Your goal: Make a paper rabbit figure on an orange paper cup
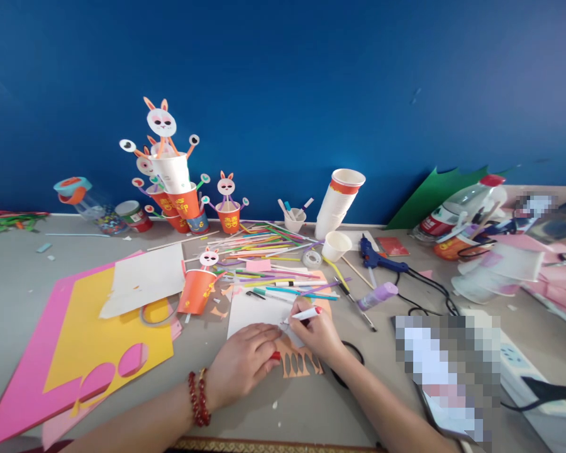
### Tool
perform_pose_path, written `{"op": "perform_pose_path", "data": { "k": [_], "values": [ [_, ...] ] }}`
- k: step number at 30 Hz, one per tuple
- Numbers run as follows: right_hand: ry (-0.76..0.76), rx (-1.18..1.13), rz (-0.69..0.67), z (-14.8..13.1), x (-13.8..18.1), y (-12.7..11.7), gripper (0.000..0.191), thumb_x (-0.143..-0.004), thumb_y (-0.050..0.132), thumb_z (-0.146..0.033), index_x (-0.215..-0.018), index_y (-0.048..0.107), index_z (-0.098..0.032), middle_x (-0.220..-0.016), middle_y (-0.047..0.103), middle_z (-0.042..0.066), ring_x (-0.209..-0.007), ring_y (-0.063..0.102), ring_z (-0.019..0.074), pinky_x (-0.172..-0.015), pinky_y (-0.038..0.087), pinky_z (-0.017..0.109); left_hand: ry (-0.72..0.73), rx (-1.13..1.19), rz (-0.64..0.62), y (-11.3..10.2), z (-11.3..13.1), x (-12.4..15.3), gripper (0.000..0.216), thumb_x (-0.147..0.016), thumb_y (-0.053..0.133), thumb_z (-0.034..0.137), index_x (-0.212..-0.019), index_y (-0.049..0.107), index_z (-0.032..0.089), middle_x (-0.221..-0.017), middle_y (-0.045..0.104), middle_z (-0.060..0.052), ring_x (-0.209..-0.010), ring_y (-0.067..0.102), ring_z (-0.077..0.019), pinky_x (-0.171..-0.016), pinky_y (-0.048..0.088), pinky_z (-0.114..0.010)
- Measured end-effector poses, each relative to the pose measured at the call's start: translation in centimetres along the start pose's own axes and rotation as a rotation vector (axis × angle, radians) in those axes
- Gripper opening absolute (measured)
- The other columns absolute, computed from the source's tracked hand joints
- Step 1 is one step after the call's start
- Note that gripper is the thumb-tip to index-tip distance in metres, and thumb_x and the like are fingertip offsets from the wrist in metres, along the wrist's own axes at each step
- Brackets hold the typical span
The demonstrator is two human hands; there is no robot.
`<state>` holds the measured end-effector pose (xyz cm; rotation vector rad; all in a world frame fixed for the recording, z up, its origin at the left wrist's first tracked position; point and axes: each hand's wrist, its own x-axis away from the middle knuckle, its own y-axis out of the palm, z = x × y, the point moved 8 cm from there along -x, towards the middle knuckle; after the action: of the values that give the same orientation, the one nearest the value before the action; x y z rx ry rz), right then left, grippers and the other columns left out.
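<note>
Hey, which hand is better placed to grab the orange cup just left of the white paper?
Left, probably. The left hand lies flat on the white paper, on the same side as the orange cup. The right hand grips a marker and is farther off.

— What is seen by the wall [283,75]?
— Rabbit cups [172,182] are stacked at the left; paper cups [339,198] are stacked further right; a green sheet [429,195] is propped behind a bottle [457,211].
— And nearer?
— Straws [264,242] are scattered mid-table; a glue gun [377,258] is laid near a glue stick [378,296]; a yellow sheet [94,340] is laid on a pink sheet [23,384].
</note>
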<state>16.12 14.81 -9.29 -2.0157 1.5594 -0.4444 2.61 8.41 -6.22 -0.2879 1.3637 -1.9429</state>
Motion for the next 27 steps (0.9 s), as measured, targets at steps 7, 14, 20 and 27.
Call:
{"op": "perform_pose_path", "data": {
  "k": [7, 14, 20, 27],
  "values": [
    [-0.023, 0.002, 0.003, -0.15, -0.11, 0.04, 0.007, -0.078, 0.051, -0.020, -0.072, 0.050, -0.022, -0.059, 0.049, -0.004, -0.054, 0.046, 0.0128, -0.051, 0.032, 0.022, -0.005, -0.006, 0.000, -0.02, 0.06, -0.06, 0.022, -0.096, 0.048, 0.028, -0.108, 0.062, 0.016, -0.127, 0.065, -0.008, -0.121, 0.056, -0.0200, -0.108, 0.044, -0.035],
    [-0.026, -0.029, 0.010, 0.14, -0.06, 0.13, 0.010, -0.084, 0.048, -0.023, -0.074, 0.048, -0.022, -0.059, 0.048, -0.005, -0.051, 0.044, 0.0117, -0.049, 0.033, 0.021, -0.005, -0.001, -0.003, -0.02, 0.05, -0.07, 0.020, -0.096, 0.048, 0.028, -0.106, 0.062, 0.016, -0.128, 0.064, -0.008, -0.121, 0.056, -0.0200, -0.108, 0.044, -0.035],
    [-0.032, 0.001, 0.006, -0.32, -0.05, 0.04, 0.011, -0.081, 0.050, -0.021, -0.071, 0.050, -0.022, -0.061, 0.052, -0.004, -0.056, 0.048, 0.0131, -0.053, 0.035, 0.021, -0.008, 0.011, 0.006, -0.15, 0.14, -0.05, 0.020, -0.096, 0.048, 0.027, -0.107, 0.062, 0.018, -0.127, 0.065, -0.008, -0.120, 0.057, -0.0206, -0.107, 0.045, -0.038],
    [-0.030, 0.024, -0.016, -0.63, -0.08, 0.08, 0.010, -0.082, 0.051, -0.021, -0.073, 0.051, -0.022, -0.061, 0.054, -0.004, -0.054, 0.049, 0.0128, -0.051, 0.034, 0.021, 0.004, -0.004, 0.021, -0.30, 0.23, -0.12, 0.023, -0.095, 0.050, 0.028, -0.112, 0.062, 0.017, -0.126, 0.065, -0.009, -0.120, 0.058, -0.0205, -0.107, 0.046, -0.037]
  ]
}}
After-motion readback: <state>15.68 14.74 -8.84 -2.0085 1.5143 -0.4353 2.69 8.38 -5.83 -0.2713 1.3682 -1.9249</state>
